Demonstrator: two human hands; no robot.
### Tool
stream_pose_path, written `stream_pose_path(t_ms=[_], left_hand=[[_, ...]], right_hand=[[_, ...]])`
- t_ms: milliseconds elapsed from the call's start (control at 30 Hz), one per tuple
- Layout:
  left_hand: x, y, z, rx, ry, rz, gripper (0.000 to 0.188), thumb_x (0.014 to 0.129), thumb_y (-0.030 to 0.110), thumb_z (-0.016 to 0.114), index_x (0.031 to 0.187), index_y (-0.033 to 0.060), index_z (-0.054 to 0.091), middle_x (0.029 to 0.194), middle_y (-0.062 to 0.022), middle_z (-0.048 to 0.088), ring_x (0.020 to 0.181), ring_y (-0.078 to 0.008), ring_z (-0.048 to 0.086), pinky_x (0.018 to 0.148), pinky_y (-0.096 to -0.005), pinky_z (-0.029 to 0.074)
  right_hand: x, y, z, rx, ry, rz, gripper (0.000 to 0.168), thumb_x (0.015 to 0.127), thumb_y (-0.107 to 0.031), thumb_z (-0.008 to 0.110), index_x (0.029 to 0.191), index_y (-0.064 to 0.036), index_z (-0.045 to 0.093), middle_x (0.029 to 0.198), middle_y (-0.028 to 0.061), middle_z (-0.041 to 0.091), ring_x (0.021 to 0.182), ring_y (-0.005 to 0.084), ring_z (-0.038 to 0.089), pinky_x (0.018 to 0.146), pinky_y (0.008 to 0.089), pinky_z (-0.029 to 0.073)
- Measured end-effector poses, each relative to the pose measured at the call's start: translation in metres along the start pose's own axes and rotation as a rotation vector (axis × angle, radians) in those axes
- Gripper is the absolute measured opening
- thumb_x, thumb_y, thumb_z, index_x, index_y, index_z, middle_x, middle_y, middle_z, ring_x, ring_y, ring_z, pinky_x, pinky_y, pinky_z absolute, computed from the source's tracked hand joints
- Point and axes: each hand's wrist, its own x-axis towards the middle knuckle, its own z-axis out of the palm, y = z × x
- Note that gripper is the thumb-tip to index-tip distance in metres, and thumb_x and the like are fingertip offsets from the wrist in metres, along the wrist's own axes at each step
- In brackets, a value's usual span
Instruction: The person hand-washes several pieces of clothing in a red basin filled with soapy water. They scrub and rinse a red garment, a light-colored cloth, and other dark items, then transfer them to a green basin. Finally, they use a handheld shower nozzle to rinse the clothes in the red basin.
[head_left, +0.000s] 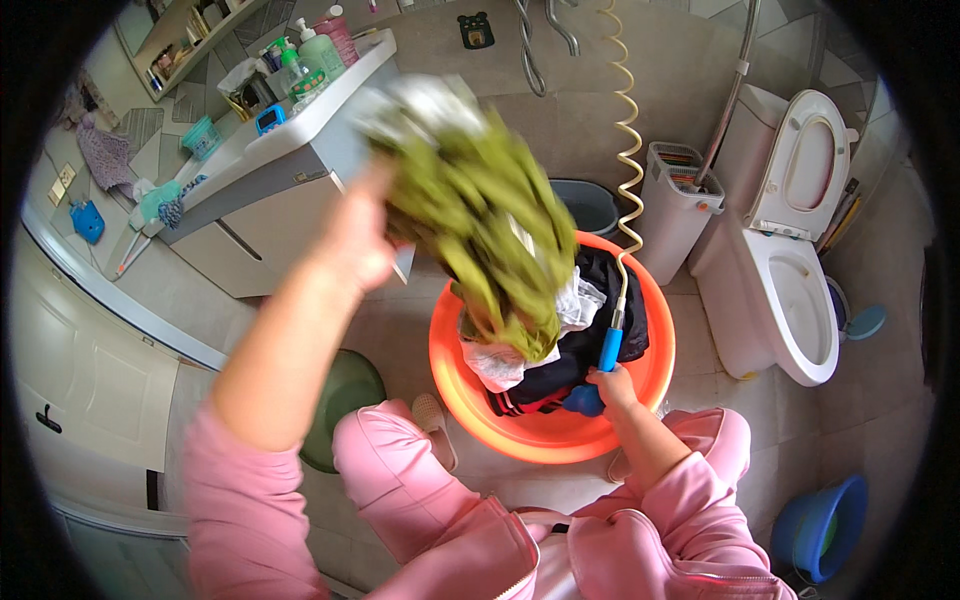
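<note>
My left hand (367, 229), blurred by motion, is raised at the left edge of an olive-green garment (487, 217) with a whitish part at its top. The garment hangs over an orange basin (442, 360); the fingers are partly hidden by it. My right hand (615, 388) is closed round a blue handheld sprayer (610, 349) at the basin's near right. A cream coiled hose (626, 180) runs up from the sprayer. Dark clothes (630, 300) and light grey cloth (495, 367) lie in the basin. A blue rounded object (583, 401) is beside my right hand.
Left of the basin is a green round stool or basin (345, 405). A grey tub (585, 206) and a mop bucket (660, 217) stand behind. The toilet (795, 307) is at right, a blue bucket (832, 532) at lower right. A washstand (300, 135) with bottles stands at upper left.
</note>
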Motion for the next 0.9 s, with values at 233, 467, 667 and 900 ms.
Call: stream_pose_path(t_ms=[233,467,667,900], left_hand=[[0.024,-0.22,-0.045,1.416,-0.321,0.177,0.072,0.087,0.035,0.058,0.144,0.0084,0.022,0.15,-0.0225,0.013,0.138,-0.0385,0.018,0.112,-0.043,0.021],[0.002,-0.225,-0.051,1.207,-0.381,0.243,0.058,0.089,0.027,0.056,0.14,0.0106,0.033,0.141,-0.0158,0.036,0.128,-0.0307,0.038,0.106,-0.0426,0.031],[-0.025,-0.158,-0.217,0.635,0.411,0.214,0.043,0.083,0.021,0.06,0.123,0.0141,0.048,0.121,-0.0019,0.054,0.104,-0.0161,0.052,0.084,-0.0355,0.043],[-0.159,-0.31,-0.416,-0.476,1.316,-0.639,0.045,0.086,0.031,0.055,0.127,0.0178,0.043,0.127,-0.0058,0.04,0.11,-0.0283,0.041,0.093,-0.0567,0.033]], right_hand=[[-0.004,-0.005,0.003,0.038,-0.039,0.012,0.02,0.075,-0.002,0.063,0.094,-0.001,0.059,0.082,0.0087,0.061,0.07,0.0215,0.06,0.063,0.0365,0.05],[0.017,0.013,0.0,0.106,-0.076,-0.035,0.022,0.075,0.0,0.062,0.096,0.0,0.06,0.083,0.0092,0.063,0.069,0.0211,0.061,0.064,0.0355,0.051],[0.005,0.004,-0.001,0.106,-0.065,-0.026,0.022,0.073,0.0,0.062,0.096,0.001,0.061,0.083,0.0085,0.064,0.068,0.0206,0.061,0.064,0.0338,0.05],[0.003,0.001,-0.008,0.11,-0.105,-0.018,0.031,0.074,0.004,0.057,0.105,0.001,0.059,0.09,0.0088,0.064,0.073,0.0222,0.063,0.067,0.0342,0.052]])
